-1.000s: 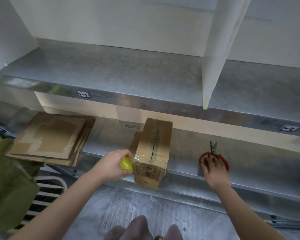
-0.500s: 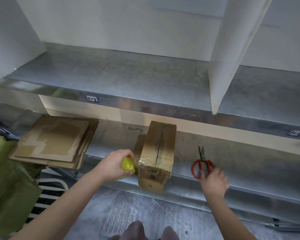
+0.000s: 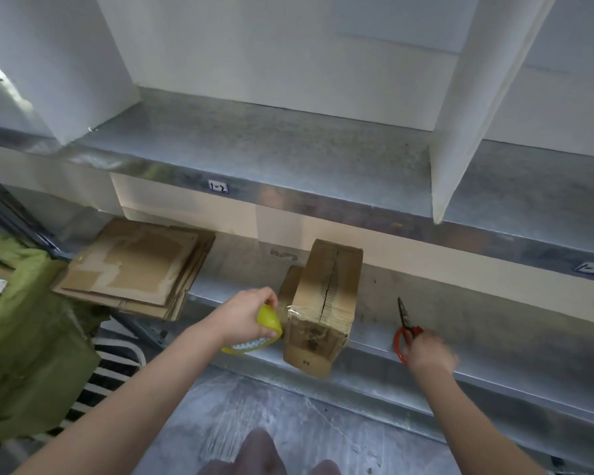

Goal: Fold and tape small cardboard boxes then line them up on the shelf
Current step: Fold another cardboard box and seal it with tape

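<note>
A folded cardboard box (image 3: 323,303) stands on the lower metal shelf (image 3: 494,337), its front end hanging over the shelf's edge. Clear tape runs from its left side to a yellow tape roll (image 3: 254,332). My left hand (image 3: 246,313) grips that roll right beside the box. Red-handled scissors (image 3: 404,329) lie on the shelf to the right, blades pointing away. My right hand (image 3: 427,351) is blurred and curls around their handles.
A stack of flat cardboard sheets (image 3: 134,269) lies at the left of the lower shelf. A green bag (image 3: 24,323) sits at far left over a white rack. The upper shelf (image 3: 271,156) has white dividers (image 3: 460,132).
My right hand slid back from lying over the scissors to gripping their handles near the shelf edge. The camera moved closer. My left hand stays with the tape roll at the box.
</note>
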Motion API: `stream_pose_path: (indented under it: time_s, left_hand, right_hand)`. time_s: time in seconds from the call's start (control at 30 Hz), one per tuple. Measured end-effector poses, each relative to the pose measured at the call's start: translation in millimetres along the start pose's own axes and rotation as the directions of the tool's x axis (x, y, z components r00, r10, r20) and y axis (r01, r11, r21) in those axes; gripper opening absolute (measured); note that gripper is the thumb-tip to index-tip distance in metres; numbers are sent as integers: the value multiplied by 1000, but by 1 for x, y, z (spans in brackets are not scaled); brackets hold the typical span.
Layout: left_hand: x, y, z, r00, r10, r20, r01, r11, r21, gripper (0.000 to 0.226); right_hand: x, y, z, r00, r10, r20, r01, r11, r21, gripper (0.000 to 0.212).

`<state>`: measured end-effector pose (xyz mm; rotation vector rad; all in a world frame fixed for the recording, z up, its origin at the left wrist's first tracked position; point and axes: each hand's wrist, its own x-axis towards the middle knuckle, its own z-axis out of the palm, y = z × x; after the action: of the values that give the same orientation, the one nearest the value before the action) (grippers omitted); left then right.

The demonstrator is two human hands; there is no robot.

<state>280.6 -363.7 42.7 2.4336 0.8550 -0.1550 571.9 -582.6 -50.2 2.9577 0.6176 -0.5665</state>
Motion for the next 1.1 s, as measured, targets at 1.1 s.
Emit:
stream_pose_path:
  time_s: [1.1]
  left_hand:
    - [36,-37,-19,934,336,120,-337,942,-15,47]
  right_hand:
    - [-272,-135,41,989,-13,147,-123,476,871,31]
